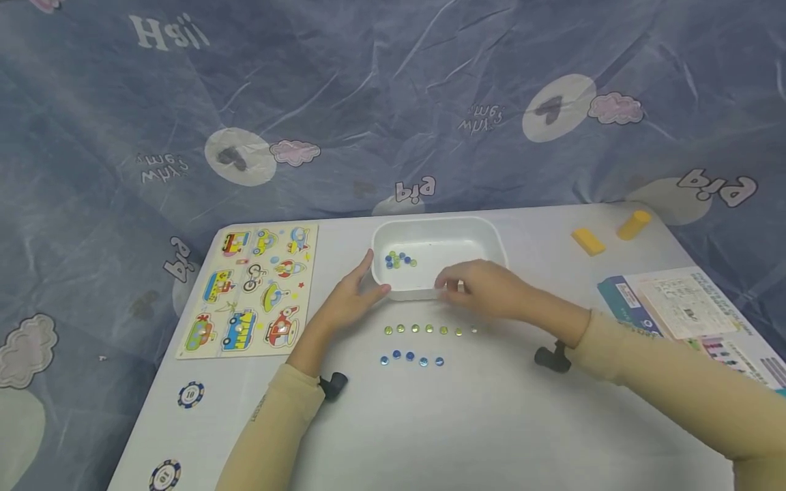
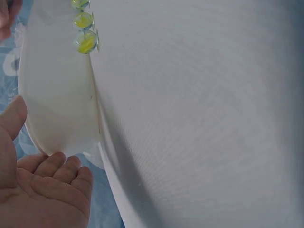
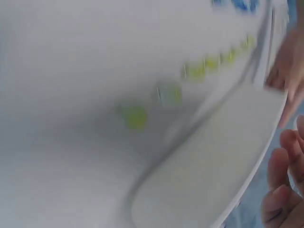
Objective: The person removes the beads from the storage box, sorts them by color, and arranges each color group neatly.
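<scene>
A white plastic basin (image 1: pixel 417 295) stands at the table's far middle, with a small cluster of blue and green glass beads (image 1: pixel 398 260) inside. My left hand (image 1: pixel 350 300) holds its near left corner, thumb at the rim and fingers against the outer end wall. Above the basin's near right rim, my right hand (image 1: pixel 485 290) has its fingers loosely bent; no held thing shows. In front of the basin lies a row of yellow-green beads (image 1: pixel 415 329). Closer to me is a row of blue beads (image 1: pixel 410 356). The right wrist view is blurred, with green beads (image 3: pixel 134 118) beside the basin wall.
At the left lies a vehicle puzzle board (image 1: pixel 248 290), with two poker chips (image 1: pixel 191 395) nearer me. A yellow block (image 1: pixel 588 241) and a yellow cylinder (image 1: pixel 634 225) stand far right, behind a printed box (image 1: pixel 690 307). A patterned cloth (image 1: pixel 393 102) hangs behind the table.
</scene>
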Available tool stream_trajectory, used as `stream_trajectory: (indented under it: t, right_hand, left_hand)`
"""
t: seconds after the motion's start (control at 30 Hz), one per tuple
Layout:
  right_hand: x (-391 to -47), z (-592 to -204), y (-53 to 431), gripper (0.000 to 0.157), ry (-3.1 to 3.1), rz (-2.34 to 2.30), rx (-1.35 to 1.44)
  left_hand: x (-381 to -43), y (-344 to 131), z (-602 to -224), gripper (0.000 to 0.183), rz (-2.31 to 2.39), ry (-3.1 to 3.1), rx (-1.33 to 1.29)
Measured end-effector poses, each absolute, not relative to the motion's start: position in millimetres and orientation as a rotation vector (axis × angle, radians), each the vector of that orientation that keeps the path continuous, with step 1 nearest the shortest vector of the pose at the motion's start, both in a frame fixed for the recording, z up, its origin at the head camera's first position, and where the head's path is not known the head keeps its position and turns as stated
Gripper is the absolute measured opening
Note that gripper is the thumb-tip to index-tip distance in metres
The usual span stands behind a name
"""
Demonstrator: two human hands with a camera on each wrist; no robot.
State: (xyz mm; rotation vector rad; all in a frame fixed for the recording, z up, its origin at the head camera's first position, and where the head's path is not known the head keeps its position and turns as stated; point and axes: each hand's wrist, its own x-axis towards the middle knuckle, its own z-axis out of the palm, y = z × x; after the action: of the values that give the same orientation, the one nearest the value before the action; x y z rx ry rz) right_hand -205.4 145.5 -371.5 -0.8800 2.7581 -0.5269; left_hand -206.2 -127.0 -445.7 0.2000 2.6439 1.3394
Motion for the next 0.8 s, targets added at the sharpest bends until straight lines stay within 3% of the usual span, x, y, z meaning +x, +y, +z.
stream_trajectory:
  t: [0.33, 0.8]
  right_hand:
    - [-277, -390, 136, 0.024, 2.612, -0.416, -0.895]
    - [-286, -399, 93, 0.013, 2.428, -0.380, -0.859]
  left_hand:
    - [-206, -127, -443, 0.080, 1.351, 2.620, 0.177]
    - [-207, -129, -445, 0.085, 1.347, 2.619, 0.183]
